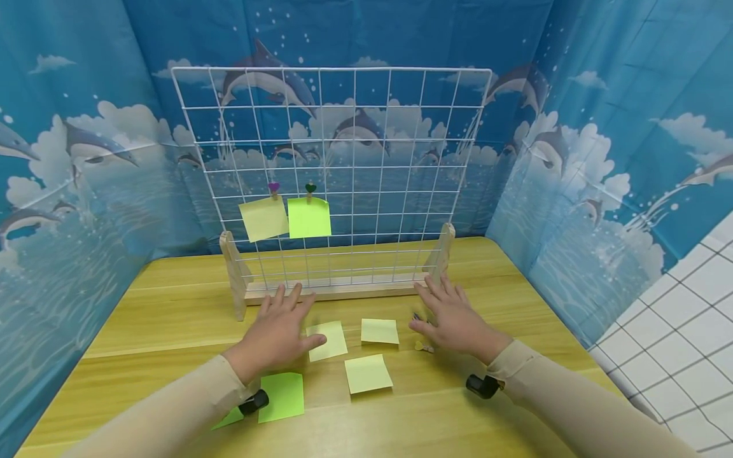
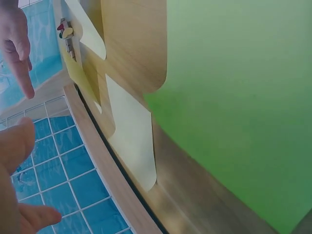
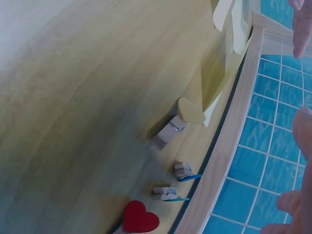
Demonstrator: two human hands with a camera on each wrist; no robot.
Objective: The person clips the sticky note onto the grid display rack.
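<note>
My left hand (image 1: 277,334) is held palm down with fingers spread, its fingertips overlapping the front of the rack's wooden base (image 1: 355,291). Beside its thumb lies a pale yellow sticky note (image 1: 329,340); a green sticky note (image 1: 282,397) is near the wrist. My right hand (image 1: 460,321), also spread and holding nothing, is at the base's right end. Under and beside it are small clothespins, one with a yellow heart (image 3: 190,111), another with a red heart (image 3: 140,218). Whether either hand touches the wood, I cannot tell.
On the white wire grid (image 1: 355,106), a purple-heart clothespin (image 1: 274,188) holds a pale yellow note (image 1: 265,219), and a green-heart one (image 1: 310,189) holds a bright green note (image 1: 309,219). Two more yellow notes (image 1: 380,331) (image 1: 368,374) lie between the hands. A dolphin-print curtain (image 1: 572,178) surrounds the table.
</note>
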